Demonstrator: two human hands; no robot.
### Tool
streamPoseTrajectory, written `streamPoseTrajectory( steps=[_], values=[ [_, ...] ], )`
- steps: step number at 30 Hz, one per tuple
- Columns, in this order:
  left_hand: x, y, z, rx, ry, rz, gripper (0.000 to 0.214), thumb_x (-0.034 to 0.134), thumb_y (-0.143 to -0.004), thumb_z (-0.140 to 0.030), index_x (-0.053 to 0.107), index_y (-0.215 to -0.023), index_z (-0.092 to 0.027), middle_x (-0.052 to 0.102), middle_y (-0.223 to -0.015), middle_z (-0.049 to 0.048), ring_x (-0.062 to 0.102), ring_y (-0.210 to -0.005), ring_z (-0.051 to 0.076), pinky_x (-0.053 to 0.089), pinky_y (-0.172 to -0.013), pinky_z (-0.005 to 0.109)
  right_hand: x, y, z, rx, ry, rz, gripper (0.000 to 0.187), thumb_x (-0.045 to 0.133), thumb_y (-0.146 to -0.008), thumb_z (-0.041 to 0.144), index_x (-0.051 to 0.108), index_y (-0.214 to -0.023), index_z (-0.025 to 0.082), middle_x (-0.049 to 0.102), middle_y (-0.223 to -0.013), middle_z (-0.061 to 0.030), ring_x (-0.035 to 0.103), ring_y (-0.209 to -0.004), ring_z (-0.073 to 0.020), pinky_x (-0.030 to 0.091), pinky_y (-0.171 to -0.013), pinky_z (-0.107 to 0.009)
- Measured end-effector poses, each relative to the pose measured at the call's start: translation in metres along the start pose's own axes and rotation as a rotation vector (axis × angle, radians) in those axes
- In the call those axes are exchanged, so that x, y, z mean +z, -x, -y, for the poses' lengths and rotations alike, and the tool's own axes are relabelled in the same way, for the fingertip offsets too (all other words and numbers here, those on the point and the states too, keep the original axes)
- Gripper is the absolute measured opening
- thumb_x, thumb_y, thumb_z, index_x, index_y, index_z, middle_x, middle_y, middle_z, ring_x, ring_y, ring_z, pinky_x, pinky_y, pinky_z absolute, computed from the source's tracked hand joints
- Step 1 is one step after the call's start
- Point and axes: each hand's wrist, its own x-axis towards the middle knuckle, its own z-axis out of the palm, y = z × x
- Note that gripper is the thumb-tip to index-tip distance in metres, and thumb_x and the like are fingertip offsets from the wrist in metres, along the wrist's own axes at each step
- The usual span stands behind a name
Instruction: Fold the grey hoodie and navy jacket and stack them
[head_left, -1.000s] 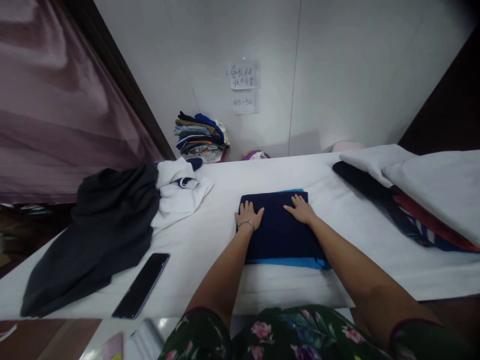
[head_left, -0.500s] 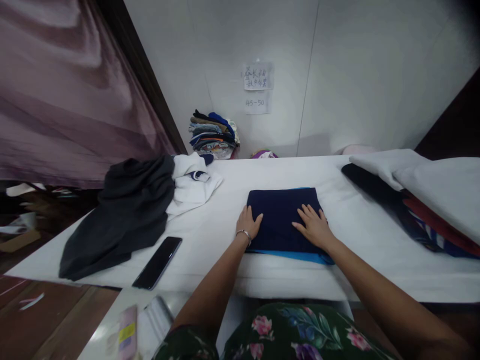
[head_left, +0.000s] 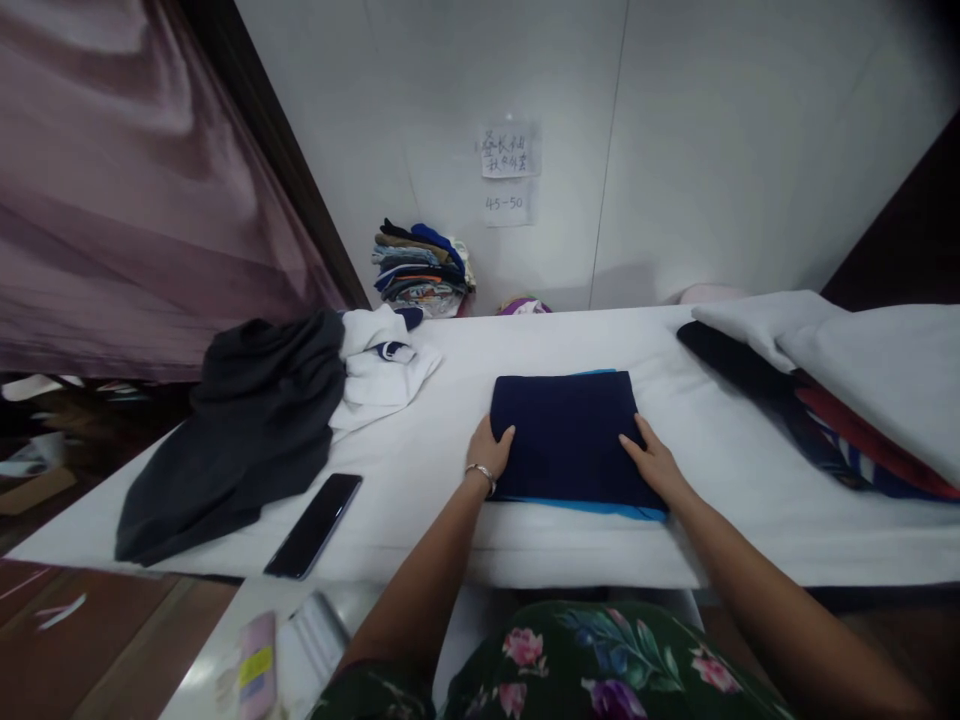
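Observation:
A folded navy garment (head_left: 570, 430) with a light-blue edge lies on the white-covered table (head_left: 450, 470) straight ahead of me. My left hand (head_left: 491, 447), with a bracelet at the wrist, clasps its left edge, thumb on top. My right hand (head_left: 654, 462) clasps the right edge the same way, fingers curled along the side. How far the fingers reach under the cloth is hidden.
A black phone (head_left: 313, 525) lies near the table's front left edge. A dark grey garment (head_left: 247, 430) and a white one (head_left: 379, 375) are heaped at the left. White cloth (head_left: 862, 360) over striped fabric (head_left: 847, 430) lies at the right. Folded clothes (head_left: 420, 270) are stacked against the wall.
Both hands slid from flat on top of the navy garment outward and toward me, to its left and right edges. My view shifted slightly.

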Motion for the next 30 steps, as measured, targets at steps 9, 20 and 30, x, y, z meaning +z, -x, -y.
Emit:
streamPoseTrajectory(
  steps=[9, 20, 30],
  values=[
    [-0.017, -0.025, 0.012, -0.205, 0.365, 0.198, 0.059, 0.063, -0.076, -0.057, 0.064, -0.112, -0.010, 0.070, -0.109, 0.0153, 0.063, -0.108, 0.028, 0.049, -0.091, 0.034, -0.026, -0.002, 0.018, 0.445, -0.654, 0.062, 0.087, 0.070, -0.075, 0.034, 0.027, -0.148, 0.018, 0.047, -0.142, -0.0144, 0.059, -0.115, -0.0264, 0.053, -0.093, -0.035],
    [-0.015, -0.014, 0.020, -0.157, 0.687, 0.239, 0.054, 0.083, -0.057, -0.042, 0.066, -0.099, -0.013, 0.074, -0.096, 0.0120, 0.069, -0.088, 0.026, 0.055, -0.079, 0.035, -0.026, -0.002, 0.043, 0.559, -0.939, 0.402, 0.028, 0.069, -0.078, 0.031, 0.066, -0.102, 0.016, 0.075, -0.090, -0.0095, 0.071, -0.084, -0.0245, 0.059, -0.078, -0.036],
    [-0.050, -0.041, 0.041, -0.132, 0.583, 0.253, 0.052, 0.082, -0.054, -0.041, 0.067, -0.095, -0.014, 0.074, -0.085, 0.0083, 0.069, -0.082, 0.027, 0.055, -0.076, 0.036, 0.007, 0.015, 0.047, 0.341, -0.919, 0.330, 0.041, 0.077, -0.069, 0.029, 0.064, -0.106, 0.019, 0.074, -0.099, -0.0069, 0.070, -0.089, -0.0231, 0.055, -0.087, -0.037]
  ],
)
